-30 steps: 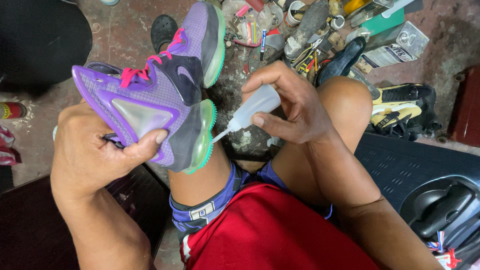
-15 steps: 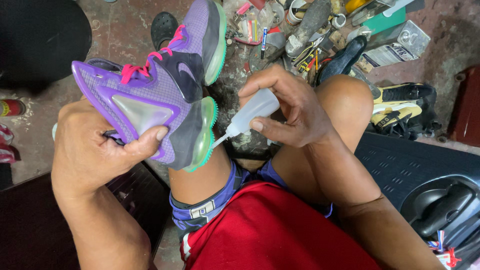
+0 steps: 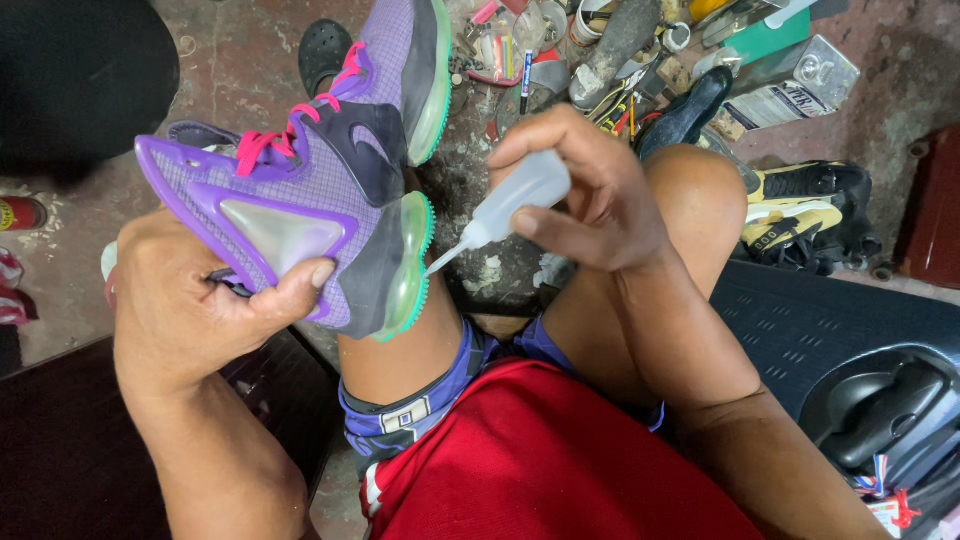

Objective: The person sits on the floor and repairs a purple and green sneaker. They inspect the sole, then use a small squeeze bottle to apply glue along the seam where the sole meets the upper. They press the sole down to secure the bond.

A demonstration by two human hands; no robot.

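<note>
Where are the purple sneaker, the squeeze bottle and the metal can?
purple sneaker (image 3: 330,180): head view, dark side panel.
squeeze bottle (image 3: 515,200): head view, translucent body.
metal can (image 3: 795,85): head view, its side, lying on the floor.

light: soft, even (daylight-like) | shadows: faint | focus: sharp

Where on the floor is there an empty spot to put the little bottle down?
Bare floor lies between the dark round shape and the purple shoe. The tool pile above the right hand with the squeeze bottle is crowded.

Left hand (image 3: 195,300) and right hand (image 3: 590,195), both gripping.
</note>
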